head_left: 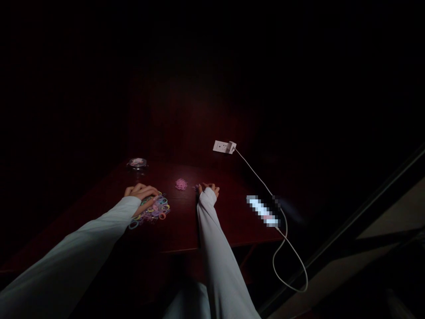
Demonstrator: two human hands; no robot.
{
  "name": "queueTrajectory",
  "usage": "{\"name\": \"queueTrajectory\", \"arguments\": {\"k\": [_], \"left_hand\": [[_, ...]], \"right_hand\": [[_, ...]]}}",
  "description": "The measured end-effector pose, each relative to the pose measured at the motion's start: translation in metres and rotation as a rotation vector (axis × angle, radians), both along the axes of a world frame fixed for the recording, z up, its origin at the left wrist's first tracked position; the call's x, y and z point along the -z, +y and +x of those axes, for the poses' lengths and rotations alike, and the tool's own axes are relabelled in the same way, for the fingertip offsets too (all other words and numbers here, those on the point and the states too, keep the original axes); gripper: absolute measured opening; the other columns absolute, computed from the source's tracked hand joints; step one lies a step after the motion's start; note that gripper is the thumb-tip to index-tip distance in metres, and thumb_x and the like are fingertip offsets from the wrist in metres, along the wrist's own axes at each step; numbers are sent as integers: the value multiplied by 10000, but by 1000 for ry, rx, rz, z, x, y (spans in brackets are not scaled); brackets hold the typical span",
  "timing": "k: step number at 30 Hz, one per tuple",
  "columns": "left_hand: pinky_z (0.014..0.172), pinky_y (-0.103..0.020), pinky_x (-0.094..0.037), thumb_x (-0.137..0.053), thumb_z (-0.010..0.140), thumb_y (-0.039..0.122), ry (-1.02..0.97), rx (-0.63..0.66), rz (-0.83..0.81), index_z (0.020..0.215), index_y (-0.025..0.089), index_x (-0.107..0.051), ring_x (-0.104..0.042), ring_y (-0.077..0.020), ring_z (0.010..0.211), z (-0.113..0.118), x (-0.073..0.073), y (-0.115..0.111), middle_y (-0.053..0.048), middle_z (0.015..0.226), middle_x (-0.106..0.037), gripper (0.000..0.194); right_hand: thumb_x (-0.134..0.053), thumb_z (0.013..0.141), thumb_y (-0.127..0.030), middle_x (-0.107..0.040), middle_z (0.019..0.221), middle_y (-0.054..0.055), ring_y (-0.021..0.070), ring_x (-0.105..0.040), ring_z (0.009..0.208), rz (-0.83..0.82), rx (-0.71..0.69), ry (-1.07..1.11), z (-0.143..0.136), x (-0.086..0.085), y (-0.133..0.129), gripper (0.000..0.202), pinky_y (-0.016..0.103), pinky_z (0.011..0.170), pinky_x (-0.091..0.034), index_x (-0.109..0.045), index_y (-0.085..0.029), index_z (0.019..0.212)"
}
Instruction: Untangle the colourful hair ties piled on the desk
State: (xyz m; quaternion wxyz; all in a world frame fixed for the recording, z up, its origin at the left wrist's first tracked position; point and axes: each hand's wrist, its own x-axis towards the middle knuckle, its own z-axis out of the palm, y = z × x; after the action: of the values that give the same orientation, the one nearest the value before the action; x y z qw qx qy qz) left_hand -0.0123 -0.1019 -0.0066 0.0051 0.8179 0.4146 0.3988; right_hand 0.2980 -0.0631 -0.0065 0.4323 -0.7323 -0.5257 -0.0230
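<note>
A loose pile of hair ties [162, 208] in several colours lies on the dark red table [186, 230]. My left hand [142, 194] rests over the back of this pile, its fingers stretched out to the right and touching the ties. Right of the pile is a smaller heap of pink hair ties [181, 184]. Farther right, my right hand [209, 189] is low at the tabletop with its fingers bent. A few pink-purple ties [195, 188] lie at its left fingertips; whatever is between the fingers is too small and dark to make out.
A round clear container [137, 163] stands at the back left. On the right lies a lit, blurred-out phone [263, 211]. Its white cable [254, 166] runs from a charger [231, 147] in the wall socket [219, 146] and loops past the table's edge. The surroundings are very dark.
</note>
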Motion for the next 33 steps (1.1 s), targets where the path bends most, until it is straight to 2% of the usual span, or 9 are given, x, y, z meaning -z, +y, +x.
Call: {"name": "queueTrajectory", "arguments": {"k": [3,7,10,13,18,21,26,29,33], "left_hand": [[997,-504,-389,-542,1045,448,-36,-17,-2,993,344,-780,-648,-312,1093,-1,-2,0,-7,1174,-830,265],[992,-509,-367,-486,1067,487,-57,-46,-12,969,343,-778,-624,-321,1093,-1,-1,3,-5,1149,-837,340],[980,-504,-353,-461,1086,496,-54,-64,-15,968,348,-779,-616,-316,1083,-4,2,9,4,1142,-836,370],[962,-493,-358,-488,1086,492,-45,-91,-32,971,342,-772,-608,-300,1064,-11,2,17,10,1158,-834,342],[934,-456,-380,-468,1085,453,-74,-208,-56,949,297,-762,-586,-290,1054,-20,-2,23,-20,1089,-828,359],[900,-427,-406,-483,1062,408,-91,-279,-17,892,268,-739,-579,-282,1011,-19,-3,20,-48,1035,-809,337],[877,-419,-422,-523,1034,350,-55,-345,-40,890,262,-714,-608,-284,1027,-15,-1,16,-66,1046,-784,255],[886,-425,-442,-535,1033,342,-28,-310,-86,890,255,-704,-620,-301,1058,-13,-2,18,-83,1049,-774,238],[860,-402,-464,-525,1039,362,12,-216,-52,867,258,-705,-621,-285,1033,-9,2,24,-72,1022,-776,271]], "right_hand": [[-640,998,-337,-687,1339,135,323,-514,1197,-27,-111,-62,-7,-4,-5,313,426,965,-418,-844,-298,1233],[-632,1023,-334,-633,1491,108,327,-480,1298,-134,-298,-276,-18,-12,-16,294,427,1052,-391,-853,-285,1211],[-598,1035,-286,-626,1497,144,330,-481,1303,-136,-262,-350,-21,-16,-21,297,430,1046,-388,-857,-222,1166],[-571,1037,-251,-647,1450,157,317,-493,1274,-92,-229,-377,-24,-21,-25,318,419,1029,-388,-830,-196,1212],[-576,1014,-237,-669,1396,157,330,-500,1232,-93,-315,-447,-44,-25,-38,331,425,1004,-403,-793,-221,1263],[-596,995,-220,-689,1354,152,330,-516,1230,-104,-388,-411,-68,-23,-49,321,421,1009,-424,-797,-224,1245],[-589,1009,-212,-721,1230,82,262,-562,1187,-42,-556,-183,-112,-15,-68,322,355,1048,-463,-791,-257,1256],[-639,996,-244,-711,1215,52,244,-563,1193,-42,-599,-67,-128,-13,-78,309,331,1056,-476,-795,-294,1258],[-753,937,-283,-715,1174,49,253,-557,1183,-77,-589,-6,-130,-11,-84,252,354,1066,-475,-839,-306,1173]]}}
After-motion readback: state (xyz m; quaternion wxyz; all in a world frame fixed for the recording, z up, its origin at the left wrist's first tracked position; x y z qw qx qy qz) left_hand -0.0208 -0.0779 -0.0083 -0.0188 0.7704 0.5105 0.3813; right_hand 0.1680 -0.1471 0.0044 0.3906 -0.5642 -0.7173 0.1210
